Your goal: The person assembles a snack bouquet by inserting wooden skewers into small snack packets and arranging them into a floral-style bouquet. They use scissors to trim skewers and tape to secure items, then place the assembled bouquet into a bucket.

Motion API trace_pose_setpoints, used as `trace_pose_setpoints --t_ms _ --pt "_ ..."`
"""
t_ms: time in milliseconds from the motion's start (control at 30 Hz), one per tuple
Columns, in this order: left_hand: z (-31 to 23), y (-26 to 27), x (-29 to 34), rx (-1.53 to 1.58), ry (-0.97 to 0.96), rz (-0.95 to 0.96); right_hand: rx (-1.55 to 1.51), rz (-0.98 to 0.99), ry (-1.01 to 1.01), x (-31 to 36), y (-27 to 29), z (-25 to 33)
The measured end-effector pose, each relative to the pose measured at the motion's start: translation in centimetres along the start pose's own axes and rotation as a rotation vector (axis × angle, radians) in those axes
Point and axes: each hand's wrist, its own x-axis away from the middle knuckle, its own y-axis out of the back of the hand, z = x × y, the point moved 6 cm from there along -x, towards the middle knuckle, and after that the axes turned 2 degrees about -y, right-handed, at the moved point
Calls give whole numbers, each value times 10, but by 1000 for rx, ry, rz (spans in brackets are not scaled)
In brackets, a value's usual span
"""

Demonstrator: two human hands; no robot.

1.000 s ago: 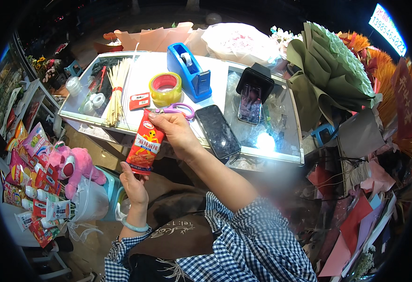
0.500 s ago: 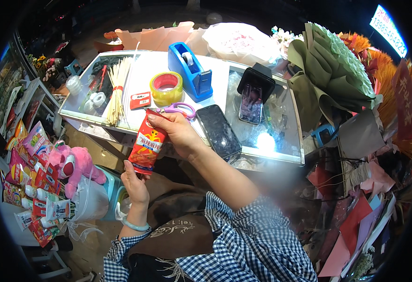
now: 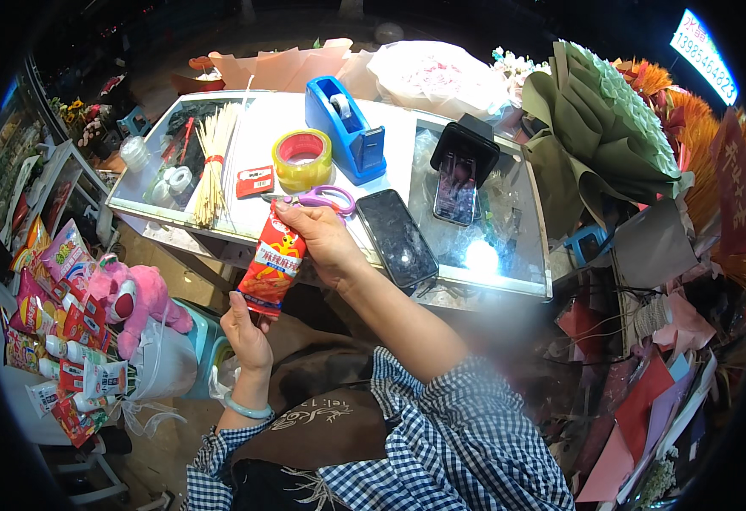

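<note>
1. Item held: one red packet [image 3: 274, 262], printed face toward me, in the air by the near edge of the white counter [image 3: 255, 119], left of centre. It sloped, far end a little to the right, near end a little to the left.
2. Right hand [image 3: 326, 243]: closed on the far end, thumb pressed on the front. The fingers behind were hidden, so I could not tell how they lay.
3. Left hand [image 3: 248, 336]: pinching the near end at its left corner, thumb at the side, fingers partly out of sight beneath.
4. Handling, in my judgement: light, its film wrapper thin, smooth and rather slippery; the body soft enough to dent. I judged the contents liable to crush if squeezed in the middle.
5. Points of hold, in my judgement: the two narrow ends were soundest, pinched lightly between thumb and fingers, leaving the fuller middle free of pressure.
6. Surroundings: scissors [image 3: 309, 199] with purple handles lay just beyond the far end. Past them stood a yellow tape roll [image 3: 305, 180], with a small red-and-white box [image 3: 254, 181] to its left. A dark phone [image 3: 397, 238] lay right of my right hand; a blue tape dispenser [image 3: 345, 136] stood farther off.
</note>
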Motion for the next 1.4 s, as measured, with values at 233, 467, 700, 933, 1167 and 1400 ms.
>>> trace_pose_setpoints --t_ms 233,467,700,933,1167,1400 --pt "4 3 1 13 -17 -9 41 -60 55 3 -1 3" --pt "3 1 1 1 -69 39 -89 -118 176 2 -1 8" --pt "0 1 1 -31 -96 59 -122 -128 170 3 2 8" --pt "4 4 4 -72 -135 62 -158 -168 149 1 4 6" --pt "-1 2 5 -58 -145 64 -176 -144 119 -3 6 0" --pt "-1 -4 6 -50 -81 97 -173 -165 117 -3 3 1"
